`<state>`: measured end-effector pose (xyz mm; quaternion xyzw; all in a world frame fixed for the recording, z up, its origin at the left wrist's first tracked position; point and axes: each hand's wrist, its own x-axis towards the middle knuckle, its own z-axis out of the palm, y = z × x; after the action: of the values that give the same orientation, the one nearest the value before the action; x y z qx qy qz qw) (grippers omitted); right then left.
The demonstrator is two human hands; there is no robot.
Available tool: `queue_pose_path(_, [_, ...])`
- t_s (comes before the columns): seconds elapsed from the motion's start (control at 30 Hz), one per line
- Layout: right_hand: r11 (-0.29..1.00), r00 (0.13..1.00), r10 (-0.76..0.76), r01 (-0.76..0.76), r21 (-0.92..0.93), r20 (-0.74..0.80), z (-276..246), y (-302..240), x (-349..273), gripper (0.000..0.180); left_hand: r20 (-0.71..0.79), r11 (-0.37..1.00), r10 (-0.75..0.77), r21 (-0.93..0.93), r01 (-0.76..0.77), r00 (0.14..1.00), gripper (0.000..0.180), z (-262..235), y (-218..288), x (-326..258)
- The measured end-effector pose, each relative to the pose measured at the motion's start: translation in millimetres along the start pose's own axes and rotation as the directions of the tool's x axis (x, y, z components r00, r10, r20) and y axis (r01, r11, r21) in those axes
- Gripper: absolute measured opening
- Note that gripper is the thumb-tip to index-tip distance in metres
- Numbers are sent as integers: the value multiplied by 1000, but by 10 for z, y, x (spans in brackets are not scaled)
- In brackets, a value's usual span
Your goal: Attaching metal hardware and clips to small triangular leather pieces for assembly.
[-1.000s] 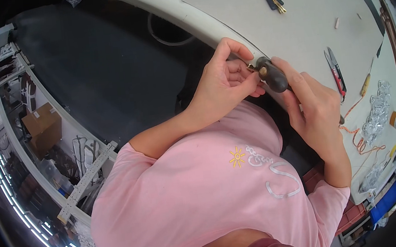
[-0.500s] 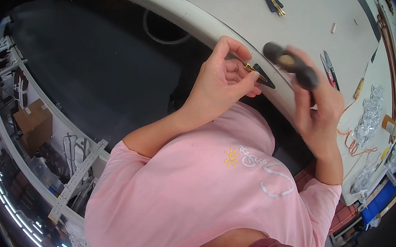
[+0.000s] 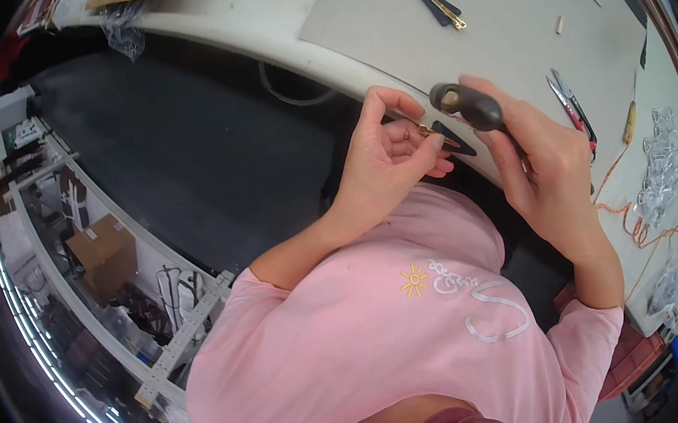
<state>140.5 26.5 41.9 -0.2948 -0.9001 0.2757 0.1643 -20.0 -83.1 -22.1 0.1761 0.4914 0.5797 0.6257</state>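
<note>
My left hand (image 3: pixel 383 161) is closed at the table's near edge, thumb and fingers pinching a dark triangular hair clip (image 3: pixel 458 141) with a gold metal clip on it. The triangle's dark tip sticks out toward the right. Just beside it, my right hand (image 3: pixel 549 169) grips a small hammer (image 3: pixel 477 109). Its dark head is raised close to the hair clip, apart from it, and a tan wooden end shows in the head. The rest of the handle is hidden by my hand. A second dark triangular hair clip (image 3: pixel 433 5) with a gold clip lies farther off on the grey mat.
The grey mat (image 3: pixel 367 10) covers much of the white table (image 3: pixel 262 34). Red-handled scissors (image 3: pixel 572 108), a yellow-handled pointed tool (image 3: pixel 630 121), orange cord (image 3: pixel 639 234) and clear plastic pieces (image 3: pixel 658 170) lie at right. Shelving with a cardboard box (image 3: pixel 103 244) stands left.
The hammer has come slightly left and turned, and it looks less blurred now. My left hand still pinches the hair clip. The whole view has shifted a little.
</note>
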Motion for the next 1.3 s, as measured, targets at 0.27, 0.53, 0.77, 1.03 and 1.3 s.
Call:
queue_pose_path(0.27, [992,978,48,-23,-123,202,-102,66,-57,39,-8,999,3,51,-3,1000,34,38,-41,42])
queue_pose_path(0.53, [999,998,4,-1,-50,63,-33,146,-166,38,-29,997,14,83,-11,999,36,85,-37,36])
queue_pose_path(0.77, [993,989,99,-91,70,-113,-130,326,-374,24,11,988,83,128,-84,996,44,40,-34,-15])
queue_pose_path(1.03, [525,423,851,-701,483,-311,-1124,1244,-2118,35,115,961,95,248,-121,989,28,152,130,-35])
queue_pose_path(1.3, [805,626,521,-586,91,-580,-778,683,-1528,24,196,974,27,217,-70,980,24,408,143,116])
